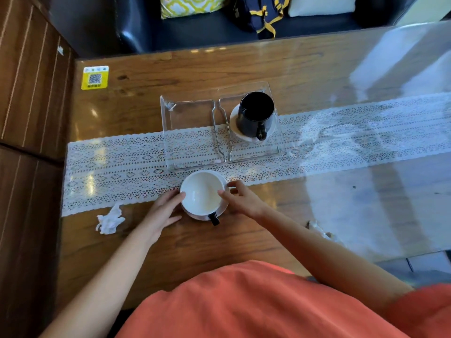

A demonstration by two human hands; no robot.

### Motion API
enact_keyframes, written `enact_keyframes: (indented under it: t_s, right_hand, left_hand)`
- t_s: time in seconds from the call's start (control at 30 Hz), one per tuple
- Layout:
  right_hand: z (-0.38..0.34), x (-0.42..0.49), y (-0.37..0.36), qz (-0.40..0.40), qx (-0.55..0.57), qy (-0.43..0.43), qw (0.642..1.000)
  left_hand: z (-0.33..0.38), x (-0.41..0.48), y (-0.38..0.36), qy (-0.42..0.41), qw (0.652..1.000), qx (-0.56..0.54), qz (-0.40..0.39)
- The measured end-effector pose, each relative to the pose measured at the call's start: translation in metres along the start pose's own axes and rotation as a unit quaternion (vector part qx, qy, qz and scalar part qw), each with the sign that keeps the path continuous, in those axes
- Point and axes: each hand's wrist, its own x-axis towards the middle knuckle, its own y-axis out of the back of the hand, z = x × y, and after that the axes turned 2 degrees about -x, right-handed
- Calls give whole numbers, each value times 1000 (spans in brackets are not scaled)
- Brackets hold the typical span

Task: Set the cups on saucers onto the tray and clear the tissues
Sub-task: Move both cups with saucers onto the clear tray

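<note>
A cup (202, 192), white inside with a black handle, stands on a white saucer (199, 216) at the near edge of the lace runner. My left hand (164, 211) touches the saucer's left side. On the right, my right hand (240, 197) has its fingertips at the cup's rim and the saucer. A clear tray (190, 132) lies just beyond. In its right half stands a black cup (255, 113) on a white saucer (235, 129). One crumpled tissue (109, 219) lies to the left of my left hand. A second tissue (319, 230) shows behind my right forearm.
A white lace runner (366, 132) crosses the wooden table (219, 242). A yellow QR sticker (94, 78) sits at the far left corner. Beyond the table is a dark sofa (136, 28) with cushions and a bag. A wooden wall panel (29, 93) runs along the left.
</note>
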Motion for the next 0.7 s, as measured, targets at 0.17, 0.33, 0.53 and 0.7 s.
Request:
enact_keyframes:
  t_s: [0.17, 0.33, 0.53, 0.7]
  right_hand:
    - [-2, 6, -4, 25, 14, -20, 999]
    - [0, 4, -9, 45, 58, -31, 997]
    - [-2, -2, -6, 25, 39, -26, 999]
    - [-16, -19, 8, -11, 28, 16, 999]
  left_hand:
    - [-1, 1, 3, -2, 1000, -19, -22]
    - [-2, -2, 5, -2, 998, -47, -31]
    - [1, -9, 6, -6, 999, -22, -30]
    - [17, -19, 17, -34, 998, 9, -54]
